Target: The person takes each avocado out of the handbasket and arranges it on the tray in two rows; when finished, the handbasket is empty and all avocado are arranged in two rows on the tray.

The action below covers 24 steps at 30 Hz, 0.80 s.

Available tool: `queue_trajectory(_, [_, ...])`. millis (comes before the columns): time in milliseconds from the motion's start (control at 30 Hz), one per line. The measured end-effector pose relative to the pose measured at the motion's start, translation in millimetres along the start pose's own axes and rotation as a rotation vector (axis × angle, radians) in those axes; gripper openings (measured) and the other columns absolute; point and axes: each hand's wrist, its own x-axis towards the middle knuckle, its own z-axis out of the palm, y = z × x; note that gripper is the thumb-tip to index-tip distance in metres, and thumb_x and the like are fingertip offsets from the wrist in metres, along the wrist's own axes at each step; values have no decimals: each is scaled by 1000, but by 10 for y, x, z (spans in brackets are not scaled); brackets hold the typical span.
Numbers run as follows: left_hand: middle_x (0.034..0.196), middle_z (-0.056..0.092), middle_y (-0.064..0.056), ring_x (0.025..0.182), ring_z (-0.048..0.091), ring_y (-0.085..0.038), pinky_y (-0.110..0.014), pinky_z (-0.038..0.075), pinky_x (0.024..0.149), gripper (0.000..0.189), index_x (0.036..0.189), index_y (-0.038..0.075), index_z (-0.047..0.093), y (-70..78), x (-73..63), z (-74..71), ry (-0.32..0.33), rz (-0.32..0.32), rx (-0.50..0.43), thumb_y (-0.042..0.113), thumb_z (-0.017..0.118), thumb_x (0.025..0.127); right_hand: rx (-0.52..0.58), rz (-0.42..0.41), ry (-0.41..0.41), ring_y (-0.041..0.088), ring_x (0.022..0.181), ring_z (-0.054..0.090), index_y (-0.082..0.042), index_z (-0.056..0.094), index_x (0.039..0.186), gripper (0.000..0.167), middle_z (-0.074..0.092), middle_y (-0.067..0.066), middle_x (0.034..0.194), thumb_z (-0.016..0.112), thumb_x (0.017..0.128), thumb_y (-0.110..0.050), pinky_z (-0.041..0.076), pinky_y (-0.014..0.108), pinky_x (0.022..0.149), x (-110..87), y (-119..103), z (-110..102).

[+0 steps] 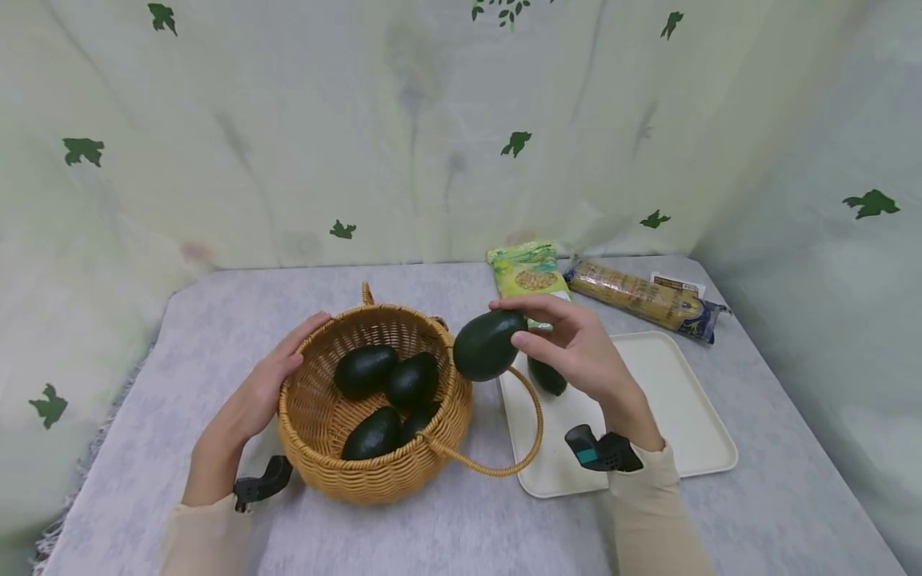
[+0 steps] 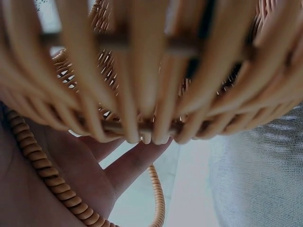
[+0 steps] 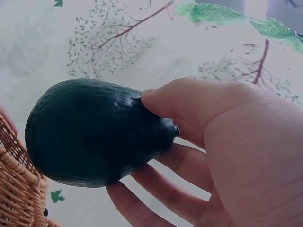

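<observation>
My right hand [image 1: 576,344] pinches a dark green avocado [image 1: 484,344] between thumb and fingers, just above the right rim of a round wicker basket [image 1: 374,480]. In the right wrist view the thumb lies on the narrow end of this avocado [image 3: 90,132], with the fingers beneath. Several more avocados [image 1: 366,372] lie inside the basket. My left hand [image 1: 262,392] rests against the basket's left side, its fingers extended along the wall. Wicker bars fill the left wrist view, and a wrapped handle [image 2: 42,165] crosses the palm of that hand [image 2: 94,175].
A white tray [image 1: 670,400] stands right of the basket, with another avocado [image 1: 547,376] on it, partly behind my right hand. A wicker handle [image 1: 536,432] hangs over the tray's left edge. At the back lie a green-yellow bag [image 1: 529,268] and a long pasta packet [image 1: 641,298].
</observation>
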Motion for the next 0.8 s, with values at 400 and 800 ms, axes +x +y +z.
queue_trajectory(400, [168, 25, -13, 147, 22, 6, -6, 21, 108, 51, 164, 23, 29, -32, 11, -6, -4, -25, 3, 20, 27, 113, 28, -15, 21, 26, 126, 63, 8, 63, 132, 37, 69, 5, 133, 69, 96, -1, 54, 43, 101, -4, -6, -52])
queue_trajectory(800, [171, 22, -9, 154, 18, -9, -11, 19, 110, 51, 164, 26, 29, -19, 1, -5, -6, -34, 27, 22, 27, 113, -5, 8, 61, 23, 120, 65, 8, 62, 131, 37, 69, 5, 131, 68, 95, 4, 54, 40, 100, -102, -14, -121])
